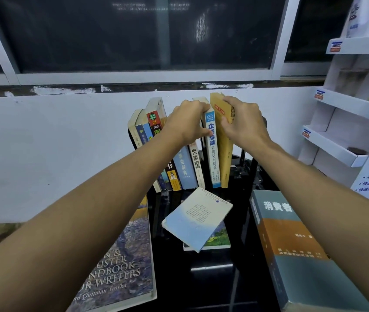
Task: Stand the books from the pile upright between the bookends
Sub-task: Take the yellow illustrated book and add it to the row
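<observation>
A row of upright books (185, 170) stands at the back of the black table (212, 278). My left hand (185, 122) grips the tops of the middle books, thumb against the blue-spined book (214, 154). My right hand (242, 124) holds the yellow book (224, 154) at the row's right end, fingers curled over its top. A black bookend (250, 163) shows behind that hand. The left bookend (131, 140) is mostly hidden. Lying flat nearer me are a small pale blue book (197, 219) on a green one (218, 239), a large writers' handbook (122, 262) and a thick teal-and-orange book (296, 251).
A white wall and dark window run behind the table. White cardboard display shelves (348, 122) stand at the right, close to the row. The two small flat books lie in the table's middle, the big ones along its left and right edges.
</observation>
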Tool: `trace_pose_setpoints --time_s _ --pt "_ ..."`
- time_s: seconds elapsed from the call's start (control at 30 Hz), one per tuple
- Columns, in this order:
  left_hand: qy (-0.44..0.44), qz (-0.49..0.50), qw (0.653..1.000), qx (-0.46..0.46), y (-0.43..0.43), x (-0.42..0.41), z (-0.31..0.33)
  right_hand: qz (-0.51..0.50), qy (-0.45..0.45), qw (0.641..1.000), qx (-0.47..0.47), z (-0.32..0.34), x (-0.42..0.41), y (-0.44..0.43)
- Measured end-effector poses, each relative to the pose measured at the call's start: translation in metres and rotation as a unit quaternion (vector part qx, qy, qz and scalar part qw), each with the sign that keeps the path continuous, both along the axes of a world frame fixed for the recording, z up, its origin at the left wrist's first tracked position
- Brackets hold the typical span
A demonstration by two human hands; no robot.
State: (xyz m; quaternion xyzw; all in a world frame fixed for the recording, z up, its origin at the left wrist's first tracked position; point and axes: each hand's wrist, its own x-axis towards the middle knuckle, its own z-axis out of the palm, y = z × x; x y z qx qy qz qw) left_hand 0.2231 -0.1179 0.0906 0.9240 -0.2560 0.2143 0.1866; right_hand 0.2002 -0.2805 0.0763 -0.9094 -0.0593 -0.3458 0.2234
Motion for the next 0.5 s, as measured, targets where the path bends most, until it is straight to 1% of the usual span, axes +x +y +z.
trace_pose_setpoints --time_s 0.23,0.3,0.4,0.5 --pt "0.004 0.006 1.0 -0.009 0.002 0.0 -0.001 0.008 0.015 1.0 0.014 0.001 0.001 -0.004" --pt "0.003 0.003 1.0 -0.008 0.001 -0.001 0.0 0.034 0.026 0.999 0.018 0.002 -0.002 -0.005" --pt "0.008 0.002 1.0 -0.006 0.0 -0.001 0.002 0.096 0.085 0.991 0.033 0.009 -0.009 -0.008" --pt "0.01 0.002 1.0 -0.009 -0.001 -0.003 0.003 0.138 0.148 0.979 -0.007 0.015 -0.014 -0.016"
